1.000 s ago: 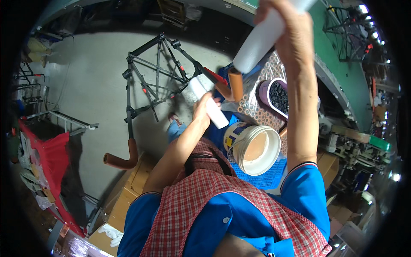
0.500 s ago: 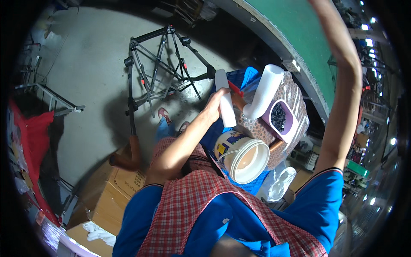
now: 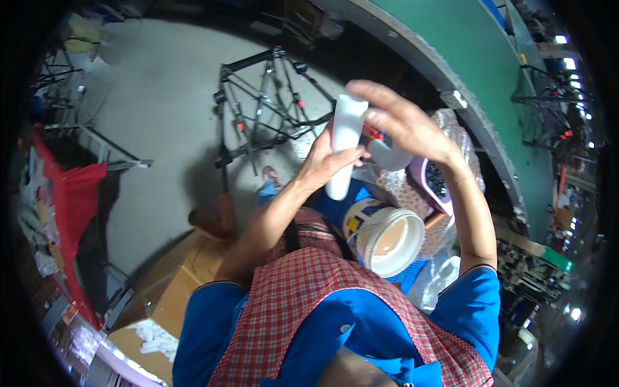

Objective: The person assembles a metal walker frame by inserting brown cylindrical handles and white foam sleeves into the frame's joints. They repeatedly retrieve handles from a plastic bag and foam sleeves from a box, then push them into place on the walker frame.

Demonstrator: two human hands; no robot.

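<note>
My left hand [image 3: 330,157] grips a white plastic tube [image 3: 343,143] around its middle and holds it upright in front of me. My right hand [image 3: 405,120] is at the tube's top, fingers curled over a white curved pipe piece [image 3: 385,155] that touches the tube's side. Below both hands, on my lap, sits a white bucket [image 3: 387,242] with a pale paste inside. A purple tray [image 3: 433,182] with small dark parts lies just right of the hands.
A black metal folding frame [image 3: 264,109] stands on the concrete floor ahead. A green conveyor belt [image 3: 477,71] runs along the right. A cardboard box [image 3: 174,290] with white parts is at my lower left, a red cloth [image 3: 71,193] further left.
My right arm came down from overhead and its hand now meets the left at the tube. The tube was lifted from beside the bucket to in front of me.
</note>
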